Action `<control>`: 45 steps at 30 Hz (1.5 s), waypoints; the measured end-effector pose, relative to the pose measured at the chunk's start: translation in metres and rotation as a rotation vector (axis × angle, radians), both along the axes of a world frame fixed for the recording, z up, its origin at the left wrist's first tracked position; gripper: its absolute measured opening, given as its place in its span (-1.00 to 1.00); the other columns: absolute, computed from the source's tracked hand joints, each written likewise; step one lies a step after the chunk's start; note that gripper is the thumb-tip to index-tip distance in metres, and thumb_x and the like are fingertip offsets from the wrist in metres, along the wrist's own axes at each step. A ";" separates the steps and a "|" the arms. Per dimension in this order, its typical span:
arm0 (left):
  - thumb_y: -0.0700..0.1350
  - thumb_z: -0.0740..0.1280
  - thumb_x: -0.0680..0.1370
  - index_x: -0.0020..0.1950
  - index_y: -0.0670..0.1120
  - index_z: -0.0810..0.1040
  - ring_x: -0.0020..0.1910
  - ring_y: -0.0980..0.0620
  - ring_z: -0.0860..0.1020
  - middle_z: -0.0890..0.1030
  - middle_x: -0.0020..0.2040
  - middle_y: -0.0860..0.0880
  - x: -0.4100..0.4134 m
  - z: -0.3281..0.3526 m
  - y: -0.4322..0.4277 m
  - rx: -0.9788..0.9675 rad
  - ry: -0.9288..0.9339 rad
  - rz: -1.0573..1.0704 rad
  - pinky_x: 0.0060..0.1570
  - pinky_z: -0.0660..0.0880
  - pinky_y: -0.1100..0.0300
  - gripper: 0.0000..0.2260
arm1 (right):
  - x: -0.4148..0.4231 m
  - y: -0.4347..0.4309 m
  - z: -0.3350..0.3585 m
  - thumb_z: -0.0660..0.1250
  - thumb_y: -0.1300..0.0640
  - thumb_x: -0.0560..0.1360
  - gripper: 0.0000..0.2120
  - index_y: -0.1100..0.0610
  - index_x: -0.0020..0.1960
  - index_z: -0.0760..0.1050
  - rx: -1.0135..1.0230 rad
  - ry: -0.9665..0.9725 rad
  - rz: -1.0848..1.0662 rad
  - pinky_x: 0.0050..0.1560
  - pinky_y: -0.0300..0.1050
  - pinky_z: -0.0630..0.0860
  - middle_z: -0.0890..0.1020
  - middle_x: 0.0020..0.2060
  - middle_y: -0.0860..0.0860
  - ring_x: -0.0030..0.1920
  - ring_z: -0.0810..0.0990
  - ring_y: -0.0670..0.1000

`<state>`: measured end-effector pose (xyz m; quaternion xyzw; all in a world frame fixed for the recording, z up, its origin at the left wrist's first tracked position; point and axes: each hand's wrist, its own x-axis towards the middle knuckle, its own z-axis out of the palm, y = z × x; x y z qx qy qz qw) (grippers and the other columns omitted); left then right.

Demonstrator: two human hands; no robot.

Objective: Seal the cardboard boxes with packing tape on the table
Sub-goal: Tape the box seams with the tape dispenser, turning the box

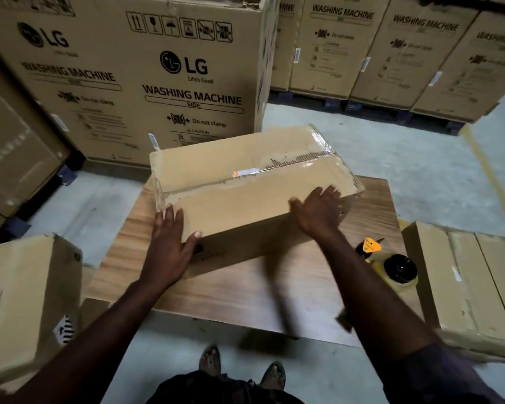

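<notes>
While the left hand [169, 246] lies flat on the near left corner of the cardboard box [239, 199], fingers [169, 218] straight and close together, the right hand [318, 212] presses its top near the right end, fingers [322, 193] spread. The box sits mid-frame on the wooden table [239, 290], clear tape [277, 167] along its seam, a yellow tape dispenser [392, 268] right of it. Washing machine cartons [164, 83] fill the upper frame.
</notes>
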<state>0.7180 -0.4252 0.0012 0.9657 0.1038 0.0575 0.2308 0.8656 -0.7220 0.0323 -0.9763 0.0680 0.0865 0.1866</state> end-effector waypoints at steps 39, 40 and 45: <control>0.20 0.14 0.59 0.45 -0.01 0.47 0.38 -0.15 0.44 0.46 0.45 -0.10 0.045 0.006 -0.075 0.145 -0.108 -0.301 0.50 0.10 -0.26 -0.49 | -0.060 -0.048 -0.037 0.16 -0.49 0.40 -0.02 0.09 0.62 0.16 -0.051 -0.267 0.600 0.53 0.33 -0.02 0.08 0.64 0.01 0.63 0.04 0.04; 0.19 0.16 0.57 0.45 -0.01 0.48 0.35 -0.15 0.45 0.47 0.44 -0.10 0.041 0.005 -0.083 0.146 -0.110 -0.327 0.48 0.16 -0.22 -0.48 | -0.057 -0.064 -0.035 0.20 -0.50 0.37 0.00 0.06 0.63 0.14 0.001 -0.252 0.603 0.56 0.27 -0.07 0.07 0.63 -0.04 0.63 0.00 0.00; 0.20 0.22 0.53 0.44 0.00 0.49 0.22 -0.14 0.48 0.50 0.38 -0.05 0.031 0.003 -0.103 0.228 -0.109 -0.341 0.29 0.33 -0.10 -0.48 | -0.049 -0.092 -0.031 0.44 -0.40 0.21 0.12 0.03 0.63 0.16 0.153 -0.177 0.566 0.57 0.14 -0.22 0.08 0.61 -0.15 0.60 -0.05 -0.13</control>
